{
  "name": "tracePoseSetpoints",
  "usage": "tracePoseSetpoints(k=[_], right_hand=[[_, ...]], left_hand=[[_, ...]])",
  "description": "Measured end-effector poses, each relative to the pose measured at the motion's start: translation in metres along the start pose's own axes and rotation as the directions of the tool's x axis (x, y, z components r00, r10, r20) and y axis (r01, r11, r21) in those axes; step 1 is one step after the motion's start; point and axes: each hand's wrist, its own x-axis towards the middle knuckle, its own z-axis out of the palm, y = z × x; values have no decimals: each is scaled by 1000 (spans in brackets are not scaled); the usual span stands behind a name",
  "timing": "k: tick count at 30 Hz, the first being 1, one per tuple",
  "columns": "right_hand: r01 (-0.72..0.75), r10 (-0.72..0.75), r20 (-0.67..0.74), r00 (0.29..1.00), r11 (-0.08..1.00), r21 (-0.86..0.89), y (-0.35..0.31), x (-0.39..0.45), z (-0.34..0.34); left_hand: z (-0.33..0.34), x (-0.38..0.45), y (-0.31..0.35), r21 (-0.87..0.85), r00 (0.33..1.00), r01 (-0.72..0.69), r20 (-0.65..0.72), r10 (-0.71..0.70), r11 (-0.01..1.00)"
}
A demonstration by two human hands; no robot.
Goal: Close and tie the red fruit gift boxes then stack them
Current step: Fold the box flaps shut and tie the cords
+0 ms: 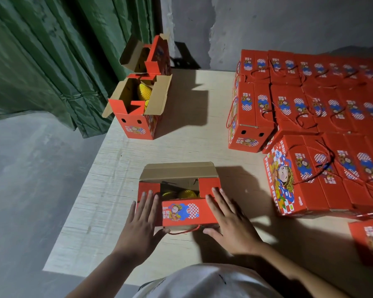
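A red fruit gift box (181,211) lies in front of me on the pale board, half closed. Its near red flap is folded over, its brown far flap (177,171) stands up, and yellow netted fruit (186,194) shows in the gap. A red cord handle (184,231) hangs at its near edge. My left hand (141,222) lies flat on the box's left end, fingers straight. My right hand (230,220) presses flat on its right end flap. Two open boxes (138,108) with fruit stand at the far left.
Several closed, tied red boxes (310,108) are packed in rows and stacked along the right side of the board (202,147). One more closed box (370,239) sits at the right edge. A green curtain (52,50) hangs at the left; grey floor lies below it.
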Motion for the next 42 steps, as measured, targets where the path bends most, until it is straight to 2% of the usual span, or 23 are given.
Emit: tracePoseSetpoints(k=[7,10,12,15,17,19,22,23,24,25,28,31,33,35,39,42], right_hand=[[-13,13,18,1000,1000,5,-1,3,1],[-7,7,7,1000,1000,21,-1,3,-1],[8,-7,-15,1000,997,71,0,5,-4],[6,20,-118,993,977,211,2,12,-14],[-41,105,-174,979,941,335,3,20,-19],[-124,212,-143,967,878,463,3,31,-24],[-260,358,-49,932,759,596,0,46,-30],[-285,398,-43,916,724,628,-1,49,-31],[-309,431,-29,902,690,655,-1,52,-31],[-341,462,13,887,634,694,-2,56,-32],[-463,478,274,834,339,819,2,63,-38],[-647,410,541,734,179,742,13,71,-45],[-697,376,612,695,147,701,18,76,-47],[-696,363,621,695,125,707,18,80,-46],[-625,353,547,759,163,763,17,82,-45],[-575,377,481,792,192,795,17,77,-45]], left_hand=[[-2,4,2,-88,997,58,60,-53,994],[0,5,1,-240,996,81,41,-73,967],[-2,9,-3,-439,993,88,-30,-113,894],[-4,19,-12,-583,933,120,-211,-292,803],[-5,26,-20,-683,874,287,-100,-475,672],[-8,32,-27,-783,828,422,129,-545,457],[-15,38,-40,-886,796,464,417,-439,1],[-18,40,-45,-879,802,467,466,-375,-95],[-21,42,-51,-876,821,466,480,-308,-124],[-25,44,-55,-882,849,458,470,-243,-105],[-34,51,-63,-908,904,416,418,-86,-42],[-37,58,-62,-920,918,390,392,-55,-48],[-34,61,-64,-923,923,380,382,-50,-57],[-29,61,-67,-935,937,346,349,-24,-70],[-21,58,-67,-953,954,285,293,-70,-101],[-18,57,-63,-967,953,250,255,-163,-50]])
